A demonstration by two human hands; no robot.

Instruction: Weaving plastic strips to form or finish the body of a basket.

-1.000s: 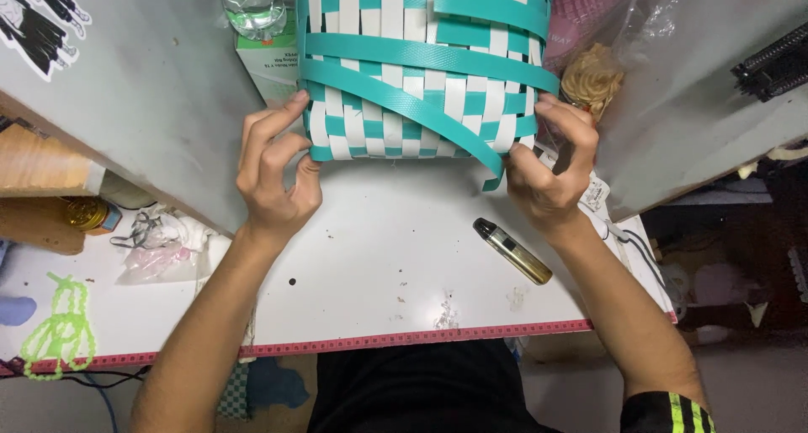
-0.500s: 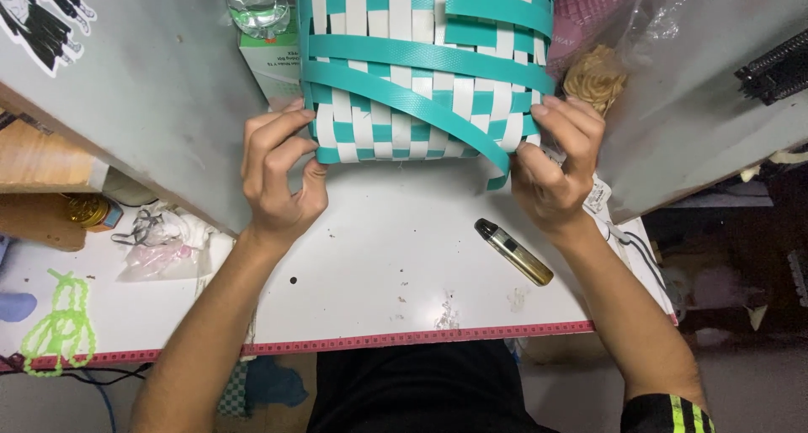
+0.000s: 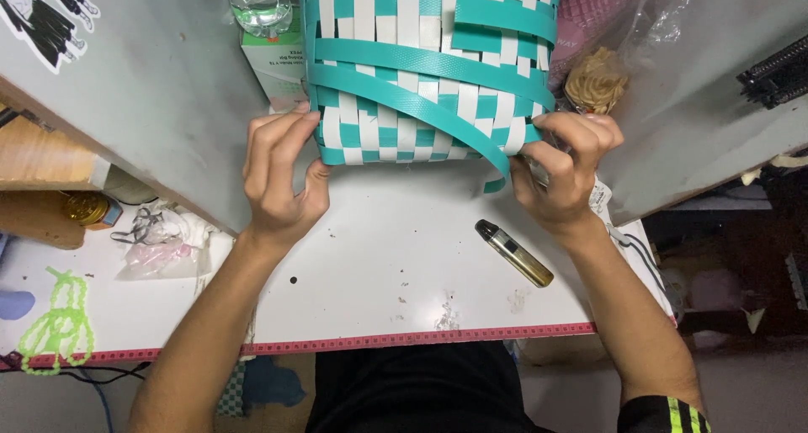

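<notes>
A basket (image 3: 421,71) woven from teal and white plastic strips stands on the white table (image 3: 396,265), its top cut off by the frame edge. A loose teal strip (image 3: 421,113) slants down across its front to the lower right corner. My left hand (image 3: 282,176) presses on the basket's lower left corner, fingers bent against the weave. My right hand (image 3: 564,168) grips the lower right corner, fingers curled over the strip ends there.
A gold and black pen-shaped device (image 3: 513,252) lies on the table below my right hand. A small carton (image 3: 273,63) and a clear bottle (image 3: 257,0) stand left of the basket. A plastic bag (image 3: 160,239) and a green cord (image 3: 59,324) lie at the left.
Both hands have shifted slightly on the basket's lower corners. The basket has barely moved.
</notes>
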